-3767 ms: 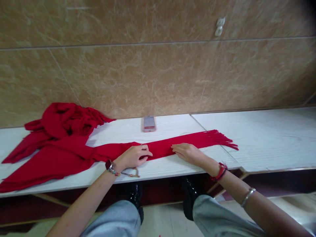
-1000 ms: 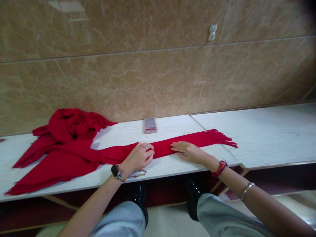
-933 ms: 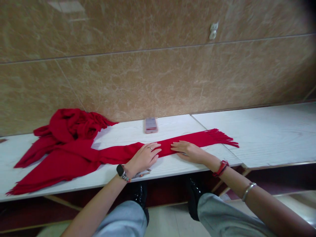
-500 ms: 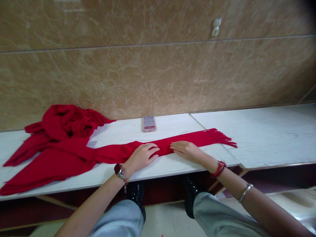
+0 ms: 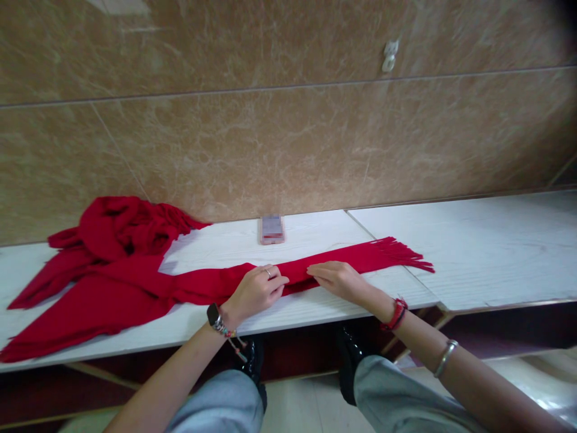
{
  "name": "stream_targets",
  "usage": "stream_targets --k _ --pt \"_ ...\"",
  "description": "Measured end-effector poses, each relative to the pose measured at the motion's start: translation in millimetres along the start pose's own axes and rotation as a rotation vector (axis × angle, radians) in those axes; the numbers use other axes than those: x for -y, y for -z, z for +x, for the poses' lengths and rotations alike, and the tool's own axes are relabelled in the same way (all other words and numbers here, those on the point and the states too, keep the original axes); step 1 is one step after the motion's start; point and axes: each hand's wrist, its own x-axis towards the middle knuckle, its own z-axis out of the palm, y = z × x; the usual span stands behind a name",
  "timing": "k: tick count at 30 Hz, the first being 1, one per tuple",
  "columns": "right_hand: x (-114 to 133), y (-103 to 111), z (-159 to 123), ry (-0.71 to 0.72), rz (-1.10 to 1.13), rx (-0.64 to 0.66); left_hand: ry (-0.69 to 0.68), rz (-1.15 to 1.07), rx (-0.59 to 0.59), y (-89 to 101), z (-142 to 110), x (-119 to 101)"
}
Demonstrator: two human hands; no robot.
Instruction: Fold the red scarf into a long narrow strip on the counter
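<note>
A red scarf (image 5: 374, 255) lies stretched along the white bench top, its strip folded narrow and its fringe spread at the right end. My left hand (image 5: 259, 291) pinches the near edge of the strip, fingertips pressed together. A short way to the right, my right hand (image 5: 340, 279) grips the same strip between thumb and fingers. Between the two hands the near edge is slightly raised, with a dark fold beneath it. Toward the left the scarf widens into a loose spread, joined to or overlapping a crumpled red heap (image 5: 121, 231); I cannot tell which.
A phone (image 5: 271, 230) lies near the wall behind the scarf. The brown marbled wall (image 5: 252, 144) rises along the bench's back edge, with a small white cat-shaped hook (image 5: 390, 55) on it. Dark open compartments (image 5: 297, 355) sit under the white bench top (image 5: 496, 252).
My fingers have closed from lying flat on the scarf to pinching its near edge, which has lifted a little. The view has tilted slightly; the heap and phone have stayed put.
</note>
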Motion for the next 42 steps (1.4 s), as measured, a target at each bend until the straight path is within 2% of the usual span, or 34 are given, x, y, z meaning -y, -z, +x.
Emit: stream_targets --k 4,7,10,15,21,28,36,39,42 --pt "-4.9 1.4 -8.0 0.101 0.093 0.095 -0.052 -0.172 0.133 3.0 0.6 0.3" --pt "-6.0 1.6 -9.7 0.111 0.106 0.121 -0.068 -0.212 0.146 2.4 -0.3 3.3" --pt "-5.7 1.1 -9.1 0.122 0.098 0.127 -0.111 -0.206 0.114 0.4 -1.8 4.7" --pt "-3.2 2.0 -7.9 0.084 0.109 0.070 -0.113 -0.124 -0.037 0.6 -2.6 1.8" --pt "-4.3 7.9 -8.9 0.074 0.203 0.199 -0.106 -0.277 0.180 6.2 -1.2 2.8" --pt "5.3 8.3 -7.1 0.006 0.165 0.198 -0.052 -0.257 0.213 10.5 1.2 -5.7" --pt "26.9 6.3 -0.6 -0.119 0.004 0.421 0.084 -0.120 0.343 -4.9 -2.0 -3.8" --pt "24.9 6.1 -5.8 -0.151 -0.062 0.411 0.062 -0.111 0.398 -7.3 -2.4 0.3" --pt "12.2 6.8 -17.7 -0.209 -0.171 0.398 0.038 -0.122 0.409 -6.6 -2.0 3.1"
